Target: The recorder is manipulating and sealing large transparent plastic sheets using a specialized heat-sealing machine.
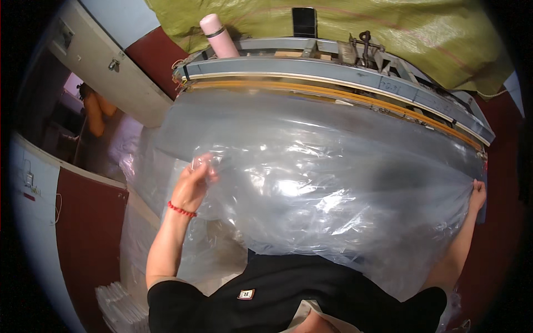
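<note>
A wide sheet of clear plastic film is spread in front of me, wrinkled and shiny, its near edge against my black shirt. My left hand, with a red bead bracelet at the wrist, is closed on the film at its left part; some fingers look slightly blurred. Out at the far right, my right hand pinches the sheet's corner and pulls it into taut creases. Beyond the film runs a long grey metal bar of a machine, with an orange-yellow strip along its near side.
A pink bottle and a dark phone-like object are at the back, near a yellow-green woven sheet. At left, a door stands ajar; orange shapes show beyond it. Stacked clear plastic is at the lower left.
</note>
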`<state>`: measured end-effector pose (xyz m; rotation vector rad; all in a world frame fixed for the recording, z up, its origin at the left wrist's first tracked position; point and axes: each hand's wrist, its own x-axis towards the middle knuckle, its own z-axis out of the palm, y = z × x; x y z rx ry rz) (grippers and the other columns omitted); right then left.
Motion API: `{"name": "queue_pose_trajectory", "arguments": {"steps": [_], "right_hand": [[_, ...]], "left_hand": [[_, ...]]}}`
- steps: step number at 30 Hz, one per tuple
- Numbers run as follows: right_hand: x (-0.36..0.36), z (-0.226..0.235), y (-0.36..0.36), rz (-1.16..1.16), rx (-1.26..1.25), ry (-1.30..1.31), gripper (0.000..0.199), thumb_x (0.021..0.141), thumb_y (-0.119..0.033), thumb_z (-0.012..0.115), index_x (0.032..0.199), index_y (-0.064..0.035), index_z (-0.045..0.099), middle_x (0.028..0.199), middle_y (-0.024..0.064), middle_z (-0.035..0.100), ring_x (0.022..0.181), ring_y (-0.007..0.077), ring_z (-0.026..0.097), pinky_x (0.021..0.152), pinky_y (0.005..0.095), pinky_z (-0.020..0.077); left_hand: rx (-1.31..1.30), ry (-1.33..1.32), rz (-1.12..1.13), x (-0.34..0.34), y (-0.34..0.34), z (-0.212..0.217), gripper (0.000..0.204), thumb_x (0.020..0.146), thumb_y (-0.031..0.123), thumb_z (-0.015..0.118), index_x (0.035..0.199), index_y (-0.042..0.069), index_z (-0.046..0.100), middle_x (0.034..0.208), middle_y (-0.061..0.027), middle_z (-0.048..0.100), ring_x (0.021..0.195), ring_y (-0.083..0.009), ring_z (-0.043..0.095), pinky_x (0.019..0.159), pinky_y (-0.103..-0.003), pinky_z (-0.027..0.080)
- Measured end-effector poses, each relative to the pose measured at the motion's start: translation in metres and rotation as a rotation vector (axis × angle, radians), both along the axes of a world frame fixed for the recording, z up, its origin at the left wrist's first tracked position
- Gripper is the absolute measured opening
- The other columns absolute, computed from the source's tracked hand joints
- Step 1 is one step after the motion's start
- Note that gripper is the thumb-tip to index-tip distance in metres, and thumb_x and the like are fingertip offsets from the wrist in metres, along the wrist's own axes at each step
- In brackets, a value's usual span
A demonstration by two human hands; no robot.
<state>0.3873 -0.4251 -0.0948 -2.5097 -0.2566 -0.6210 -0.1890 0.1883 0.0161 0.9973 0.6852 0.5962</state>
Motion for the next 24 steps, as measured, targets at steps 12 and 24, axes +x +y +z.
{"name": "queue_pose_trajectory", "arguments": {"steps": [12, 24], "right_hand": [[0.023, -0.016, -0.035, -0.025, 0.038, 0.024, 0.032, 0.08, -0.031, 0.055, 0.075, -0.0001, 0.049, 0.063, 0.0049, 0.047, 0.061, 0.0138, 0.042, 0.061, 0.0273, 0.0383], [0.032, -0.021, -0.047, -0.001, 0.091, 0.08, 0.029, 0.081, -0.029, 0.056, 0.076, -0.0011, 0.052, 0.067, 0.0028, 0.051, 0.065, 0.0122, 0.046, 0.064, 0.0256, 0.0389]], "left_hand": [[0.128, 0.446, 0.264, -0.022, 0.033, -0.105, 0.009, 0.076, 0.019, 0.059, 0.076, 0.01, 0.056, 0.061, 0.0053, 0.047, 0.045, -0.0049, 0.039, 0.04, -0.02, 0.03], [1.858, 0.545, -0.12, 0.057, 0.043, -0.025, 0.026, 0.075, 0.009, 0.054, 0.1, 0.002, 0.052, 0.111, -0.0115, 0.05, 0.092, -0.0271, 0.05, 0.074, -0.036, 0.043]]}}
